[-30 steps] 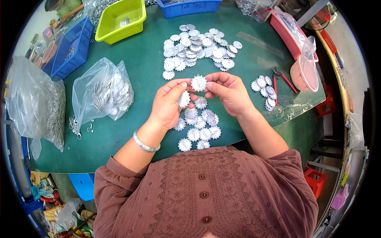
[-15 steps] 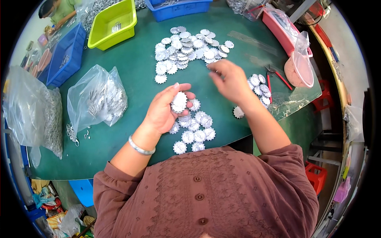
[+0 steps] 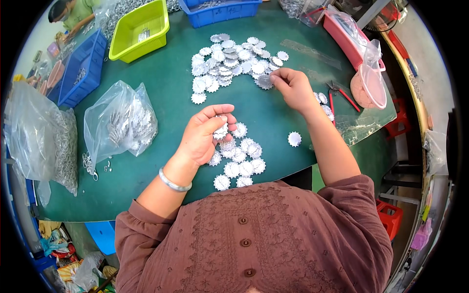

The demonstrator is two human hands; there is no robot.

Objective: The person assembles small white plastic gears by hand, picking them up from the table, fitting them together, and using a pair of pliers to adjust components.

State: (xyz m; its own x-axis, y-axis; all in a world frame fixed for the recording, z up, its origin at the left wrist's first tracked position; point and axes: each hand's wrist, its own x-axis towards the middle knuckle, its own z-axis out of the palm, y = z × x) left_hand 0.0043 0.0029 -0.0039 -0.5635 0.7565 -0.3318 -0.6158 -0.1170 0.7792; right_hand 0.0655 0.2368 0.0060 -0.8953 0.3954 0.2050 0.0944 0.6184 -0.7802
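Observation:
My left hand (image 3: 196, 138) is closed around a silver toothed metal disc (image 3: 221, 130), thumb on top; whether more lie beneath it I cannot tell. Farther right, my right hand (image 3: 296, 91) pinches a darker grey toothed disc (image 3: 264, 82) by its edge. That disc is at the right border of a heaped pile of similar discs (image 3: 228, 61). Below my left hand lies a spread of discs with line markings (image 3: 245, 168), several of them touching or overlapping. One disc (image 3: 294, 139) lies alone beside my right forearm, which partly hides another small group (image 3: 327, 112).
Red-handled pliers (image 3: 345, 97) lie at the right, near a pink basket (image 3: 367, 87). At left are a clear bag of metal parts (image 3: 122, 117) and a bigger bag of rings (image 3: 63, 146). Green (image 3: 118, 52) and blue bins (image 3: 222, 16) stand behind. A person (image 3: 75, 14) sits far left.
My right hand has moved slightly right, and a grey disc now shows in its pinch at the pile's edge. My left thumb and fingers have closed further over their disc.

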